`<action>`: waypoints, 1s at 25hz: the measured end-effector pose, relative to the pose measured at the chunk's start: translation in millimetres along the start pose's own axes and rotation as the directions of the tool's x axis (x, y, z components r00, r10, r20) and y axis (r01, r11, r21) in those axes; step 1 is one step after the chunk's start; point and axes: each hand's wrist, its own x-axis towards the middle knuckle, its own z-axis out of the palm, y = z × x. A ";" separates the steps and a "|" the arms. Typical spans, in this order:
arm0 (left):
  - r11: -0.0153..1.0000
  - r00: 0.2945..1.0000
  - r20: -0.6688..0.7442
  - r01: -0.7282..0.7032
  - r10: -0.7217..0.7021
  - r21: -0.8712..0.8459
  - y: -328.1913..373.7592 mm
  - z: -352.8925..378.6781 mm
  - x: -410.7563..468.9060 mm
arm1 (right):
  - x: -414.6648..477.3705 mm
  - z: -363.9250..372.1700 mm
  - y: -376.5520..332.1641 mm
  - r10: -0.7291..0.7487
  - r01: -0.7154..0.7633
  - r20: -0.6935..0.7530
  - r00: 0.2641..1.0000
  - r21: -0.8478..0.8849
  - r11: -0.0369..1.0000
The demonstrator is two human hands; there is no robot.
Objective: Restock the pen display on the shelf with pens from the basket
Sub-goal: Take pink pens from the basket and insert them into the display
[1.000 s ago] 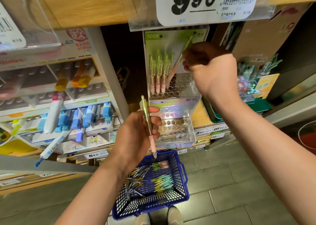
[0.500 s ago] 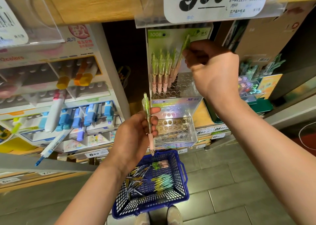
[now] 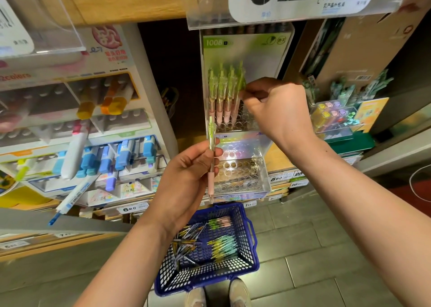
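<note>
A clear tiered pen display (image 3: 242, 173) with rows of round holes stands on the shelf. Its top tier holds a row of green pens with pink grips (image 3: 221, 96). My right hand (image 3: 277, 110) pinches the rightmost green pen (image 3: 240, 78), which stands upright in a hole beside the others. My left hand (image 3: 186, 178) holds another green and pink pen (image 3: 211, 157) upright in front of the lower tier. On the floor below sits a blue basket (image 3: 247, 267) with several pens (image 3: 221, 243) in it.
A marker display (image 3: 77, 129) with blue, white and orange markers fills the shelf to the left. A large price tag (image 3: 300, 1) hangs overhead on the upper shelf edge. More stationery (image 3: 335, 117) stands at the right. My shoes (image 3: 217, 295) are beside the basket.
My right hand has come down and brought its tilted pen upright into the top row. My left hand with its pen has stayed about where it was.
</note>
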 end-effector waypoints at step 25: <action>0.976 0.997 -0.073 -0.011 0.027 0.217 0.7 -5.2 -15.7 | -7.8 0.7 -34.9 0.041 0.013 -0.111 0.993 0.444 0.896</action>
